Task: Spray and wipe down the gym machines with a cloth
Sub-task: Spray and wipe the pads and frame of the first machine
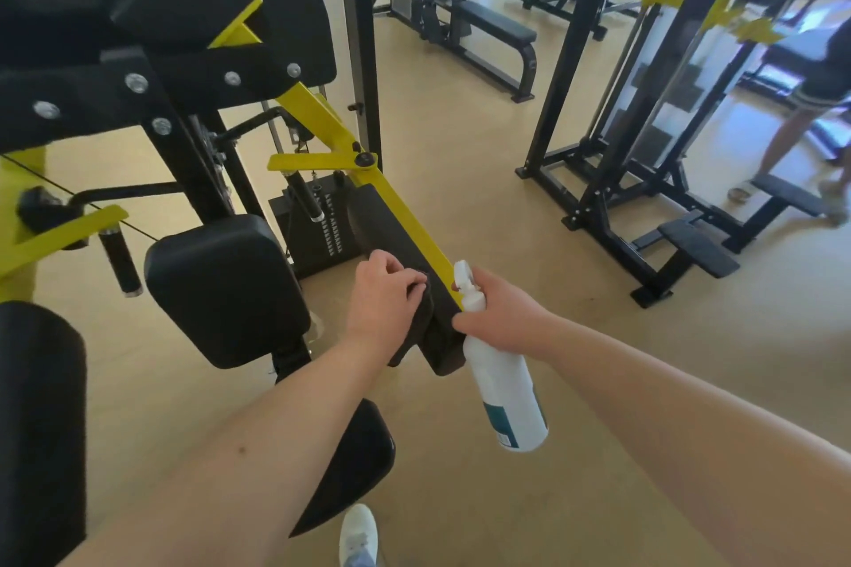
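Our forearms filled the bottom of the view, reaching out to the black-and-yellow gym machine. We were at its long black arm pad, fixed along the yellow bar. Our right hand had its fingers wrapped round the neck of the white spray bottle, nozzle up, body hanging just beside the pad's near end. Our left hand had its fingers curled over the dark cloth, pressed against the pad's near left edge.

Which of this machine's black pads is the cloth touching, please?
The long pad along the yellow bar, under the left hand holding the cloth; the squarish pad stands untouched.
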